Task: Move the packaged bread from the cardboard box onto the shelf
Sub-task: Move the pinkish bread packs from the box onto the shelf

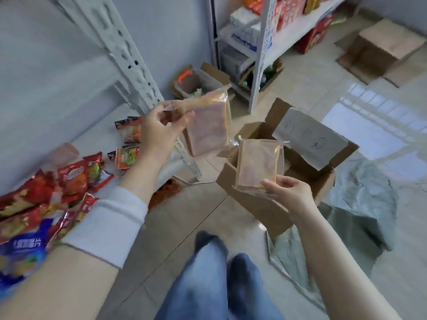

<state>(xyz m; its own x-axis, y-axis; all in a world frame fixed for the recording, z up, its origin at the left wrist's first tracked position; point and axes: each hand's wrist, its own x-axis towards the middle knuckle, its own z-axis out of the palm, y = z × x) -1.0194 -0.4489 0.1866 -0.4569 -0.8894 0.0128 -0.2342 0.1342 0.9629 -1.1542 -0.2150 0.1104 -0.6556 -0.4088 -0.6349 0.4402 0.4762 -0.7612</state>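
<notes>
Carry step: left hand (161, 132) grips one bread pack (209, 125) up near the shelf (57, 112); right hand (288, 192) grips another pack (257, 165) over the box (254, 204). Next: set both on shelf.

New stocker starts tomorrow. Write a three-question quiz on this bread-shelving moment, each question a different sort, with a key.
1. True or false: both the left hand and the right hand hold a bread packet.
2. Multiple choice: the right-hand bread packet is
A. lying on the shelf
B. held over the open cardboard box
C. lying on the floor
3. Fill in: the snack packets lie on the ___ at the person's left.

Key: 1 true; 2 B; 3 shelf.
</notes>
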